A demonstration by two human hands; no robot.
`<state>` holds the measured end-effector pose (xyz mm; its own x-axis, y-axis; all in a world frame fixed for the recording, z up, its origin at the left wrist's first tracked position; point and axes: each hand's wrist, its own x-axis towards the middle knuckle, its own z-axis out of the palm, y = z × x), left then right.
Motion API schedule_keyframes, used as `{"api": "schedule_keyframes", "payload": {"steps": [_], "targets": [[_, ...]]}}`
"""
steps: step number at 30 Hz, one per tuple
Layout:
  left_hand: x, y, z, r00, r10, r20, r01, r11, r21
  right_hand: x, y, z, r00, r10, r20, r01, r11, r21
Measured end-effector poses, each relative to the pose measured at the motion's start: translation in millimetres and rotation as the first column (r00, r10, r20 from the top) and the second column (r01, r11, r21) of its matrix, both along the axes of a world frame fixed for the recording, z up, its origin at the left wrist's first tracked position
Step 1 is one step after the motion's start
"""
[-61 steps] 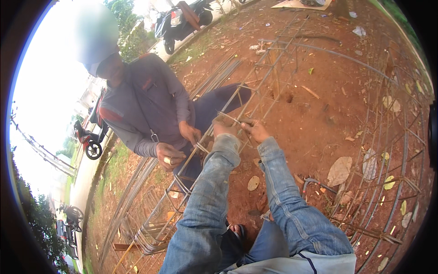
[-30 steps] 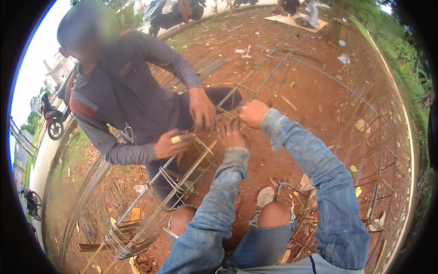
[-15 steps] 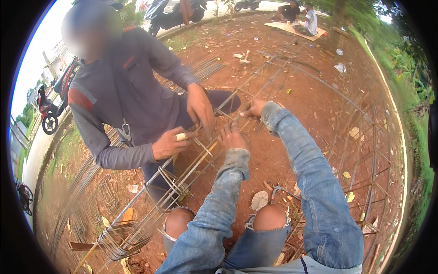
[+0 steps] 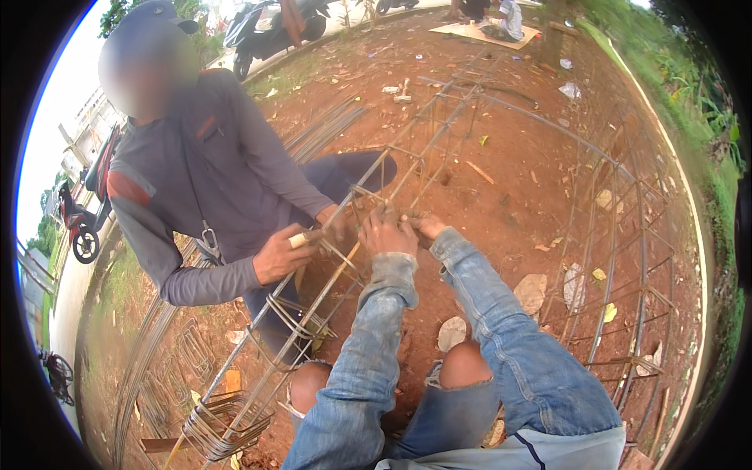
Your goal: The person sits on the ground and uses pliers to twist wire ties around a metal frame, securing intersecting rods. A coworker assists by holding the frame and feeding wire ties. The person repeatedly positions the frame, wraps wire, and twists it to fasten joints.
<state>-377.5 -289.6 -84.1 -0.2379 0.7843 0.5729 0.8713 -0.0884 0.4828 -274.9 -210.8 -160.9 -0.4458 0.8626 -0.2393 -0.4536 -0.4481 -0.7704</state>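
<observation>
Grey rectangular steel hoops (image 4: 224, 432) were bunched at the lower left of the long, rust-tinged steel-bar cage (image 4: 338, 272), so I'd guess those were left to space out. The bare left hand (image 4: 389, 233) had fingers curled at the bars mid-cage, the bare right hand (image 4: 425, 225) bunched its fingertips beside it, couldn't tell on what; past them, thin steel crosspieces (image 4: 405, 152) looked spaced already. Leaf-strewn reddish dirt (image 4: 501, 235) below, outdoors, red-and-black motorbike (image 4: 74, 218) left, green plants (image 4: 705, 110) right

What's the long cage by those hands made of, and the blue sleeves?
The long cage: probably steel, dull grey to brown, going by its thin, straight rods. The blue sleeves: apparently denim, faded and matte, with pale worn patches and visible seams.
</observation>
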Motion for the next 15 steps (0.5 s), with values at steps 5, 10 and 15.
{"api": "schedule_keyframes", "payload": {"steps": [5,10,15], "targets": [[-4,-10,-6,0.990,-0.051,-0.135,0.055,0.998,0.025,10,-22,23,0.946,-0.099,0.309,0.061,0.989,0.132],[-7,-80,-20,0.953,-0.256,0.164,0.245,0.966,0.084,70,-51,-42,0.860,-0.432,0.271,0.412,0.902,0.128],[-15,-154,-26,0.788,-0.359,0.500,0.530,0.808,-0.256,139,-193,-185,-0.228,0.161,0.960,-0.109,0.976,-0.189]]}}
